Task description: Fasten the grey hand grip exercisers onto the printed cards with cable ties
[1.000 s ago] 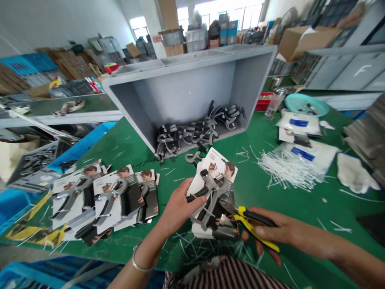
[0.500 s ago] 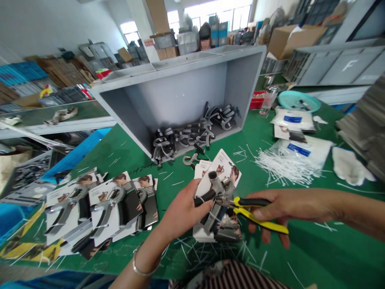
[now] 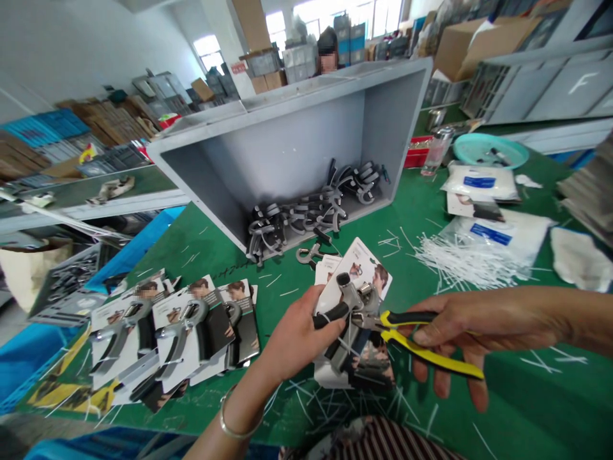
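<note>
1. Yellow-handled pliers (image 3: pixel 405 343) sit clasped in our right hand (image 3: pixel 450 326), jaws at the spring grip (image 3: pixel 352 299).
2. Our left hand (image 3: pixel 299 332) pinches that grip against its printed card (image 3: pixel 357 260), above the near middle of the worktop (image 3: pixel 201 239).

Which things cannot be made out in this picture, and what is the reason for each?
In the head view:
- Small print on the top card under the hand grip: too small to read.
- Lower cards: mostly covered by the top card.
- What the pliers in the right hand bite, if anything: tips too small and blurred.
- Right forearm: cut off by the right edge.
- Co-worker's body: hidden behind the gray crate.
</note>
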The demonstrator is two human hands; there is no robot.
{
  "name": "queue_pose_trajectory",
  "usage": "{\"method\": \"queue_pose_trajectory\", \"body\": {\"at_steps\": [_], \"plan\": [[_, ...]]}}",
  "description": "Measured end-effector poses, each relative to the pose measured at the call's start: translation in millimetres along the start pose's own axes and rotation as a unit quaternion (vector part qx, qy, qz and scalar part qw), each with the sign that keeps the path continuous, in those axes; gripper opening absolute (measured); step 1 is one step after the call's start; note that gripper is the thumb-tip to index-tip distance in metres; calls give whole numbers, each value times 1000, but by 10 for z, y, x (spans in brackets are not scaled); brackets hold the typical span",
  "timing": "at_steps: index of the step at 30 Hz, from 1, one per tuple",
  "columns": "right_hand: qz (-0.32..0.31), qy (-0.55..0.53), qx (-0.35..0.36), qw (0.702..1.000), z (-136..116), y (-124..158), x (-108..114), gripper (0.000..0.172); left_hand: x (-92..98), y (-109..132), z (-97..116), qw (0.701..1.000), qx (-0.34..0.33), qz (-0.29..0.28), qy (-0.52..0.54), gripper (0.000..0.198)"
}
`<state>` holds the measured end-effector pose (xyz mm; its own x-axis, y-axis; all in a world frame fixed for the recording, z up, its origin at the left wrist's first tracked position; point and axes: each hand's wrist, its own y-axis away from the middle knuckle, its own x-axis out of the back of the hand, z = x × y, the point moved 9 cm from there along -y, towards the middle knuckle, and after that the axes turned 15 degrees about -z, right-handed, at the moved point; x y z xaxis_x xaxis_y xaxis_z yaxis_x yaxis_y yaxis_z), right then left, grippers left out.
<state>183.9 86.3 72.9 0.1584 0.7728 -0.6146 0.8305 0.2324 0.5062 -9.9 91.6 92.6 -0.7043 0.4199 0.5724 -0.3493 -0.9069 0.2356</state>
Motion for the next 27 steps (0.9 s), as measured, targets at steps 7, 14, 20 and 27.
{"method": "queue_pose_trajectory", "body": {"at_steps": [7, 14, 20, 27], "plan": [[20, -7, -39, 999, -64, -5, -5, 35, -34, -13, 79, 1000, -14, -6, -14, 51], [97, -30, -35, 994, 18, -57, 85, 26, -7, 11, 34, 1000, -14, 12, 4, 40], [104, 60, -22, 993, -11, -45, 124, 32, -15, -4, -137, 997, 20, 39, 71, 33], [48, 94, -39, 994, -12, 21, 122, 37, -91, 27, -241, 989, 34, 68, 130, 34]]}}
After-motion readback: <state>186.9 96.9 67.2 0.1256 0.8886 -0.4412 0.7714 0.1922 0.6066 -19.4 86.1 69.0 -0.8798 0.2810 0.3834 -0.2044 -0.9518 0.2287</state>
